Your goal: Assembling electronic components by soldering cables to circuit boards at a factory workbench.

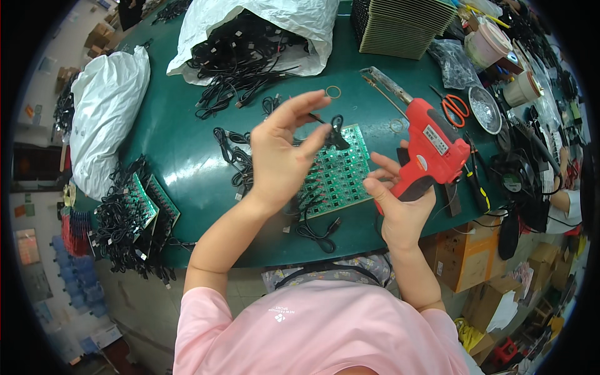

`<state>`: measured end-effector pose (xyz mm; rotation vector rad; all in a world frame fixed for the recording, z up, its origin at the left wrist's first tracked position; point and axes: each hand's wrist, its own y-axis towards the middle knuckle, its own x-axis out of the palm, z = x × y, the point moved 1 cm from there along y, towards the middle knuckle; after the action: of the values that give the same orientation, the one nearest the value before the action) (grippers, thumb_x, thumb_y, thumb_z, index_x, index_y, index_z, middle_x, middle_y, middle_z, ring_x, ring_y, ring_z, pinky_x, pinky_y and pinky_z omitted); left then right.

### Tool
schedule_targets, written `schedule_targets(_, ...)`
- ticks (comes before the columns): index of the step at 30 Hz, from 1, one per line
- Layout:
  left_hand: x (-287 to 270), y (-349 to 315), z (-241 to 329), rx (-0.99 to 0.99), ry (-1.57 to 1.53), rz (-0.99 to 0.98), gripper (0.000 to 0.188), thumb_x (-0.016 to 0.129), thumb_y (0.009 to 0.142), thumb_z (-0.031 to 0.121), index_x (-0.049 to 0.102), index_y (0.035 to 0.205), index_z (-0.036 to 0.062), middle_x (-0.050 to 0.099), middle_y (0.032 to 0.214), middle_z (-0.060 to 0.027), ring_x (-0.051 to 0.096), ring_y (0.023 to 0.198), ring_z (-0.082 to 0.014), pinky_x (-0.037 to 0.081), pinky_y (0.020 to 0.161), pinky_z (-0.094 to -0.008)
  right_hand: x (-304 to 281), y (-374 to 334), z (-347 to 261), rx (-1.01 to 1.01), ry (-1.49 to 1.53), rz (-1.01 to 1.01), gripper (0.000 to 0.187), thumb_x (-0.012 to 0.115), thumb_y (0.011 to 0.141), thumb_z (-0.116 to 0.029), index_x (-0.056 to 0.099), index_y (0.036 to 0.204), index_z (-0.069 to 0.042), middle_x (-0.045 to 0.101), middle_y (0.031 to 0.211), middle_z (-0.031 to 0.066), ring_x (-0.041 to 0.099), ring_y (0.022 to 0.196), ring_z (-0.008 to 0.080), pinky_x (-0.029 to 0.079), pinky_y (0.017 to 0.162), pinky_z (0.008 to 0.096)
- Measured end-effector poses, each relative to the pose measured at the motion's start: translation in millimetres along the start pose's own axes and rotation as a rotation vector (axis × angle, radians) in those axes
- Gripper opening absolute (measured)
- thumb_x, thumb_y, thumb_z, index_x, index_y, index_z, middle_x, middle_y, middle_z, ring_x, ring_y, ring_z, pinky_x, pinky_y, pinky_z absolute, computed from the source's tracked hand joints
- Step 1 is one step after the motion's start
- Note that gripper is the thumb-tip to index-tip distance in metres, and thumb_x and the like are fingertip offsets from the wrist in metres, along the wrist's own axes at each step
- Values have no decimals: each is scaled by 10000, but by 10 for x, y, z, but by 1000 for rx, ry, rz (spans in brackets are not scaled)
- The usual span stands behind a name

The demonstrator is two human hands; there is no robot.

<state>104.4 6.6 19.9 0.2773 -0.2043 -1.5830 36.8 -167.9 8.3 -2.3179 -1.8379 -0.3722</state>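
In my right hand (403, 209) is a red soldering gun (431, 137), its long metal tip pointing up and away to the left. My fingers wrap around its handle. To the left, my left hand (284, 150) is raised over the table, thumb and fingers curled around a small black cable (338, 132); the exact grip is partly hidden. Below the hands lies a green circuit board panel (347, 165) made up of several small boards. Black cables with plugs (319, 234) reach out from its near left edge.
Loose black cables (234, 156) lie left of the panel. A white sack (275, 25) spills more cables at the back; another sack (109, 119) and cabled boards (144, 203) are at left. Orange scissors (454, 110), a metal bowl (485, 109) and a yellow-black tool (480, 192) lie right.
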Motion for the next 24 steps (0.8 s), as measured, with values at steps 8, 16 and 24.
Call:
schedule_targets(8, 327, -216, 63, -243, -164, -156, 447, 585, 863, -93, 494, 1300, -66, 599, 1233, -178, 571, 1159, -197, 471, 970, -306, 90, 26, 19, -217, -188, -4, 519, 791, 729, 51, 544, 1186, 68, 669, 1088, 162, 625, 796, 139, 520, 697, 238)
schedule_targets(16, 176, -54, -24, 119, 364, -2, 248, 617, 846, -87, 650, 1081, -17, 709, 976, -100, 677, 893, -144, 527, 826, -263, -79, 79, -2, -124, -41, 134, 573, 727, 784, 82, 461, 1291, 48, 673, 1009, 163, 669, 826, 172, 524, 729, 266)
schedule_targets(24, -330, 287, -17, 231, 920, 163, 282, 666, 823, -22, 674, 1103, 14, 690, 1094, -141, 662, 1030, -245, 520, 878, -337, -226, 61, -44, -79, 4, 151, 616, 727, 772, 79, 437, 1312, 16, 668, 951, 156, 665, 788, 196, 537, 696, 287)
